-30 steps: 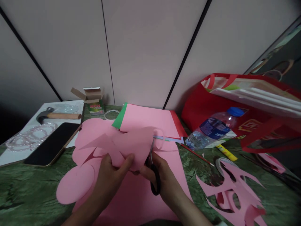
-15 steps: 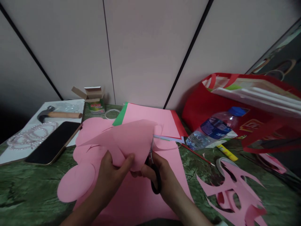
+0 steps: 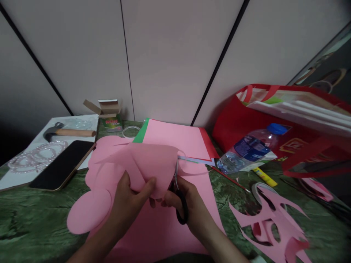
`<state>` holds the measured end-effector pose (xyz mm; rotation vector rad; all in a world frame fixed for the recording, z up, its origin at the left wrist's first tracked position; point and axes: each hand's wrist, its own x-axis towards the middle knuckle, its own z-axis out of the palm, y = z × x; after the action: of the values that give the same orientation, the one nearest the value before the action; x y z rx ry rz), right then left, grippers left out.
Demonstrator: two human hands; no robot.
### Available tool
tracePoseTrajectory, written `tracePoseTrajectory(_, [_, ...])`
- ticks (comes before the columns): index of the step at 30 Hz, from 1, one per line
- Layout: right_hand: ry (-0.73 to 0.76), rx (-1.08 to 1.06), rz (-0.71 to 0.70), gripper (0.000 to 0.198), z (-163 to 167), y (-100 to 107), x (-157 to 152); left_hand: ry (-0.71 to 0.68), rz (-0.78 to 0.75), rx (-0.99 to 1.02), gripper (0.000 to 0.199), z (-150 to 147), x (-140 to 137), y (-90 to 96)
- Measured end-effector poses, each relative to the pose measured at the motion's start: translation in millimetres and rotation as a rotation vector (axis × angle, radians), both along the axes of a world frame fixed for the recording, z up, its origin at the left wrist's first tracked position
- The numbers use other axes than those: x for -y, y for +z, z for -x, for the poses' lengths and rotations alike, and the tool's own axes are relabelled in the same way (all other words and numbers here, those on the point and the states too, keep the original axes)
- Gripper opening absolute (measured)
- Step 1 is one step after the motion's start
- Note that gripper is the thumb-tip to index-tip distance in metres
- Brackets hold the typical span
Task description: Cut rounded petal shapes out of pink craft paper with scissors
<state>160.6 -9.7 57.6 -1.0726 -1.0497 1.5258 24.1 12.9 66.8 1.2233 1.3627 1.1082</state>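
My left hand (image 3: 134,195) pinches a piece of pink paper (image 3: 157,160) between thumb and fingers, holding it up over a larger pink sheet (image 3: 164,233). My right hand (image 3: 189,204) is closed around the black handles of a pair of scissors (image 3: 182,206). Their metal blades point away from me and lie along the right edge of the held paper, where a narrow strip curls off. Cut pink shapes with rounded edges (image 3: 102,149) are spread to the left, with a pink oval (image 3: 89,212) at their near end.
On the left lie a phone (image 3: 63,164), a hammer (image 3: 72,132), strings of beads (image 3: 38,157) and an opened small box (image 3: 111,120). To the right are a water bottle (image 3: 249,149), a red bag (image 3: 233,113), a red pencil (image 3: 229,178), a yellow tube (image 3: 264,177) and pink scraps (image 3: 274,219).
The far edge of the held paper has dipped slightly, and its left part has shifted. Both hands stay in nearly the same place, the scissors still at the paper's right edge.
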Motion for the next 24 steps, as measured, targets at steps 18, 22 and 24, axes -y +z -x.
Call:
tracePoseTrajectory(18, [-0.054, 0.041, 0.088, 0.039, 1.1, 2.3, -1.6, 0.026, -0.038, -0.011, 0.027, 1.0, -1.6, 2.5])
tracePoseTrajectory(22, [-0.059, 0.037, 0.090, 0.035, 0.4, 0.3, -1.5, 0.062, -0.045, -0.032, 0.028, 0.5, -0.4, 5.5])
tracePoseTrajectory(24, [-0.060, 0.041, 0.096, 0.034, 0.1, -0.2, -1.6, 0.058, -0.054, -0.035, 0.028, 0.1, 0.0, 6.7])
